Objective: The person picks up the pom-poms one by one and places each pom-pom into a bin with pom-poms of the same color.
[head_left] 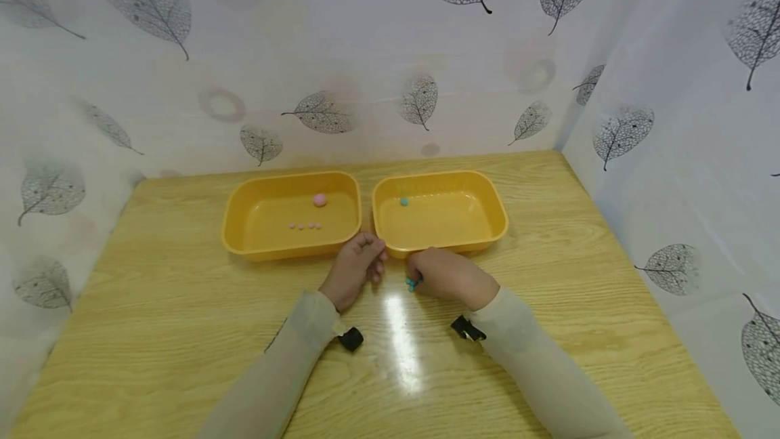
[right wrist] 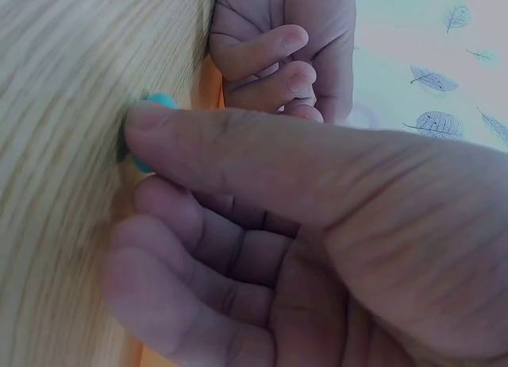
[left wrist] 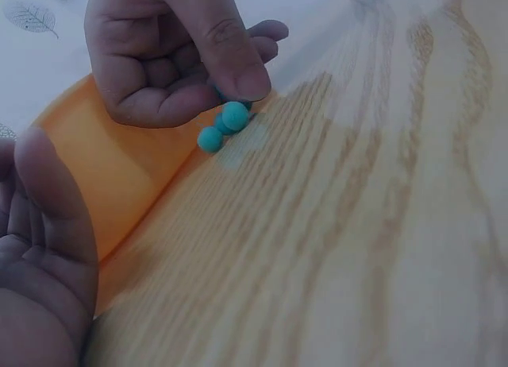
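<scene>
My right hand (head_left: 451, 278) is low over the table at the front of the right yellow tray (head_left: 447, 247), its thumb and index finger pinching at a small cluster of teal balls (head_left: 411, 285). Several of these teal balls (left wrist: 235, 116) show just under the fingertips in the left wrist view, close to the wood; in the right wrist view the thumb covers most of them. Between the two trays' front corners rests my left hand (head_left: 355, 268), fingers loosely curled with nothing in them. Inside the right tray lies one blue-teal ball (head_left: 404, 202).
To the left stands another yellow tray (head_left: 292, 252), holding a larger pink ball (head_left: 319, 200) and a row of several tiny pink balls (head_left: 311, 225). Both trays sit on a wooden table (head_left: 183, 330) backed by a leaf-patterned curtain (head_left: 359, 53).
</scene>
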